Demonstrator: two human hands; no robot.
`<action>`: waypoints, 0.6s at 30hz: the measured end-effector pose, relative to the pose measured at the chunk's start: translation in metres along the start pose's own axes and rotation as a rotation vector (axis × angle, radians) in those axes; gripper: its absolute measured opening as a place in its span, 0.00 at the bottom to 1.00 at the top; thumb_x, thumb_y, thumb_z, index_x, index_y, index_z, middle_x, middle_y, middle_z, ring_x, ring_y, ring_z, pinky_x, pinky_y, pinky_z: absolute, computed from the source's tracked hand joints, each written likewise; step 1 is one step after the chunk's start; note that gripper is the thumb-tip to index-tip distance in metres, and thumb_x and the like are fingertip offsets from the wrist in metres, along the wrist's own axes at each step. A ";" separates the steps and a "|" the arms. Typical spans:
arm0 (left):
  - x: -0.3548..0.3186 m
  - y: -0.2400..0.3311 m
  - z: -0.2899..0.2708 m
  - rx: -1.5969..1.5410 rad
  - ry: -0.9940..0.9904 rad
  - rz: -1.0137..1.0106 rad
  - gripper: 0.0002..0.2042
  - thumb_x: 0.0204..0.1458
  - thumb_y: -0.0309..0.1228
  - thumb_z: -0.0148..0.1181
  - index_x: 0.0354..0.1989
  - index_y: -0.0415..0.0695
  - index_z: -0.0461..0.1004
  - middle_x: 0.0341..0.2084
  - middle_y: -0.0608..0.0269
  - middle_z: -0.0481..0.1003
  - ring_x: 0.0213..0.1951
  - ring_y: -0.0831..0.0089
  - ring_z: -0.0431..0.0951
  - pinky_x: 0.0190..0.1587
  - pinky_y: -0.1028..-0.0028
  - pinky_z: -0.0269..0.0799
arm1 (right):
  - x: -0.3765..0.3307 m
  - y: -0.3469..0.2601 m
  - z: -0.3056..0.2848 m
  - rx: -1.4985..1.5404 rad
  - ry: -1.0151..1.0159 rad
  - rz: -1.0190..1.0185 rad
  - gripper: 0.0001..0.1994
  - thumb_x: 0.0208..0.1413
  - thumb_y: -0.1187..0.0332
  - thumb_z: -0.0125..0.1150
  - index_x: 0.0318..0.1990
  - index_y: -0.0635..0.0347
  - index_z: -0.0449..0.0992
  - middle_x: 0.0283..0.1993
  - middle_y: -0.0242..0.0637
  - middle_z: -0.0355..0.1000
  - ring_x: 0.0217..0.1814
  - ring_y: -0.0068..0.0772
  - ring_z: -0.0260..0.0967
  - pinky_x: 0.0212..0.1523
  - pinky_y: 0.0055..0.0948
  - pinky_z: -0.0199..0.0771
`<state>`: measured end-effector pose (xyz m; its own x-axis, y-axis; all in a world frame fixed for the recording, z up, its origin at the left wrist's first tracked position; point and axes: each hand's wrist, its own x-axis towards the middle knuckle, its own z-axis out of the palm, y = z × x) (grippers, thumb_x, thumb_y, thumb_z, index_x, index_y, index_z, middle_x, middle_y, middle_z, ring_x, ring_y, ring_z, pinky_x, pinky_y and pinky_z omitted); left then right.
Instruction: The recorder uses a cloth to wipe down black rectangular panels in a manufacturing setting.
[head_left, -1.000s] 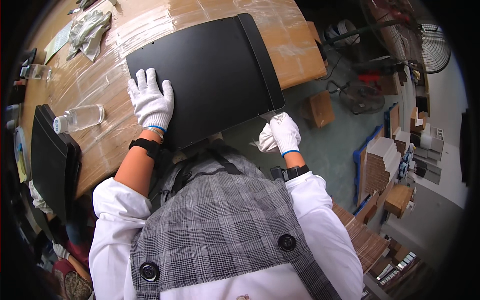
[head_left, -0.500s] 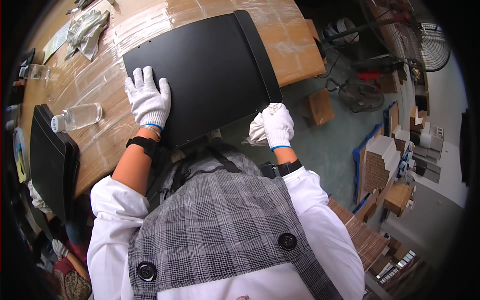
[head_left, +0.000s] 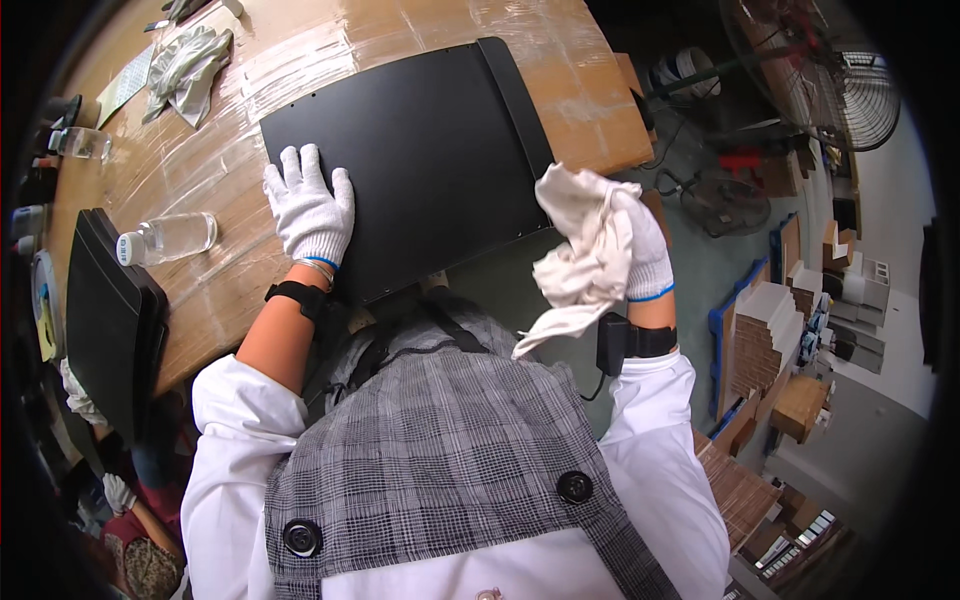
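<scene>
A large flat black panel [head_left: 430,150] lies on the plastic-wrapped brown table [head_left: 200,160], one raised strip along its right edge. My left hand [head_left: 308,205], in a white knit glove, rests flat on the panel's near left corner. My right hand [head_left: 640,245], also gloved, is raised at the panel's right near corner and grips a crumpled off-white cloth [head_left: 580,250] that hangs down from it. Both wrists carry black bands.
A clear plastic bottle [head_left: 170,238] lies on the table to the left. A stack of black panels [head_left: 105,320] sits at the left edge. Spare gloves [head_left: 185,60] lie at the far left corner. Fans [head_left: 830,80] and cardboard boxes [head_left: 800,405] stand on the floor at right.
My right hand has lifted with the cloth from below the panel's near edge up to its right corner. The left hand has stayed flat on the panel.
</scene>
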<state>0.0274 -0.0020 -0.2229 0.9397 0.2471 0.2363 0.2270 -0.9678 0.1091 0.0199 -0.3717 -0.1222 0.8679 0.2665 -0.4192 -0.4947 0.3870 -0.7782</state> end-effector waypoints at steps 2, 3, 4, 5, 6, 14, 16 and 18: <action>0.001 0.004 0.003 -0.037 0.014 0.019 0.27 0.56 0.45 0.49 0.61 0.43 0.63 0.63 0.47 0.59 0.63 0.38 0.55 0.67 0.47 0.48 | 0.043 0.008 -0.027 -0.464 0.429 -0.271 0.21 0.58 0.57 0.57 0.51 0.65 0.72 0.48 0.43 0.74 0.52 0.38 0.72 0.58 0.33 0.69; 0.000 0.000 0.000 -0.031 0.004 0.012 0.27 0.56 0.45 0.49 0.61 0.43 0.64 0.63 0.47 0.59 0.63 0.38 0.54 0.66 0.47 0.48 | 0.059 0.004 0.005 -0.905 0.568 -0.164 0.24 0.55 0.54 0.60 0.53 0.63 0.70 0.51 0.45 0.72 0.54 0.41 0.70 0.59 0.35 0.68; 0.000 -0.001 0.000 -0.049 0.016 0.015 0.27 0.56 0.44 0.50 0.61 0.42 0.64 0.62 0.46 0.59 0.63 0.37 0.54 0.66 0.46 0.48 | 0.071 0.000 0.042 -1.353 0.711 -0.055 0.28 0.53 0.51 0.62 0.55 0.61 0.68 0.53 0.47 0.70 0.57 0.44 0.68 0.59 0.37 0.67; 0.002 0.008 -0.001 -0.081 0.014 0.036 0.26 0.55 0.43 0.51 0.60 0.42 0.64 0.62 0.46 0.60 0.63 0.37 0.54 0.66 0.46 0.48 | 0.095 0.028 0.017 -1.586 0.623 -0.159 0.37 0.48 0.47 0.64 0.61 0.59 0.62 0.61 0.49 0.62 0.64 0.48 0.61 0.62 0.40 0.63; 0.003 0.008 -0.003 -0.090 0.012 0.035 0.26 0.55 0.43 0.52 0.60 0.42 0.65 0.62 0.46 0.60 0.63 0.37 0.54 0.66 0.46 0.48 | 0.107 0.049 0.027 -1.782 0.488 -0.215 0.39 0.47 0.49 0.64 0.63 0.61 0.57 0.65 0.50 0.56 0.67 0.50 0.55 0.65 0.44 0.58; 0.001 0.002 -0.011 -0.134 -0.010 0.003 0.27 0.52 0.41 0.57 0.60 0.42 0.64 0.62 0.45 0.61 0.63 0.35 0.55 0.65 0.44 0.49 | 0.247 0.023 0.082 -2.056 0.262 -0.616 0.29 0.53 0.51 0.54 0.57 0.64 0.67 0.60 0.46 0.59 0.65 0.50 0.52 0.66 0.46 0.53; 0.005 0.008 -0.017 -0.184 -0.038 0.005 0.28 0.51 0.41 0.58 0.60 0.42 0.65 0.61 0.44 0.61 0.63 0.36 0.55 0.65 0.43 0.49 | 0.263 0.029 0.089 -2.119 0.376 -0.764 0.28 0.51 0.52 0.56 0.54 0.65 0.69 0.59 0.46 0.60 0.62 0.49 0.54 0.65 0.41 0.56; 0.003 0.007 -0.017 -0.233 -0.018 -0.023 0.27 0.52 0.40 0.57 0.60 0.41 0.64 0.61 0.43 0.62 0.63 0.35 0.55 0.66 0.45 0.49 | 0.248 0.050 0.119 -1.993 0.173 -0.832 0.28 0.52 0.54 0.54 0.55 0.66 0.68 0.57 0.47 0.61 0.62 0.52 0.55 0.65 0.45 0.55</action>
<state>0.0272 -0.0072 -0.2053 0.9398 0.2658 0.2147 0.1849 -0.9241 0.3346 0.2053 -0.1813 -0.2090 0.8516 0.4633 0.2451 0.4852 -0.8737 -0.0347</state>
